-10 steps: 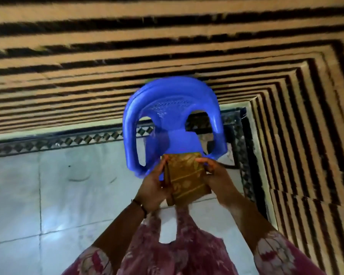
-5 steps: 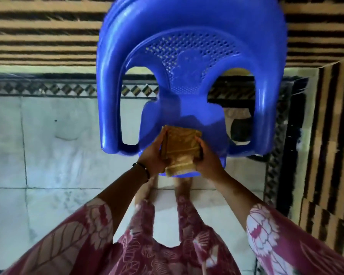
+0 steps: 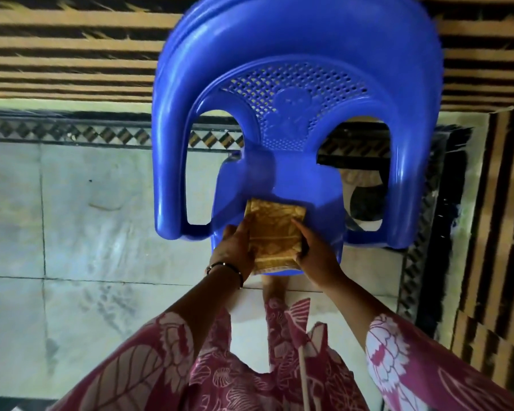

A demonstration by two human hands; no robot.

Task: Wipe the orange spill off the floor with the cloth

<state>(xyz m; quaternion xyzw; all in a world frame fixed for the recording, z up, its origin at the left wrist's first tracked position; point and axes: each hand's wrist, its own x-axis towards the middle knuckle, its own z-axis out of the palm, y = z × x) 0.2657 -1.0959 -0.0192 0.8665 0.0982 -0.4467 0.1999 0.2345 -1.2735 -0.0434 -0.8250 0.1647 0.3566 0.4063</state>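
Note:
A folded yellow-brown patterned cloth (image 3: 273,235) lies flat on the front of the seat of a blue plastic chair (image 3: 306,179). My left hand (image 3: 235,247) grips the cloth's left edge, with a dark bracelet on the wrist. My right hand (image 3: 315,253) holds its right edge and lower corner. No orange spill shows on the pale floor tiles (image 3: 86,232) in this view.
The chair's backrest and armrests arch over the seat, close in front of me. A black-and-tan striped wall (image 3: 57,54) runs behind it and another stands at the right (image 3: 499,232). A patterned tile border (image 3: 72,133) edges the floor. My feet and red patterned clothing fill the bottom.
The view has closed in on the chair. The cloth, held upright in front of the seat a second ago, now lies flat on it, still between both hands.

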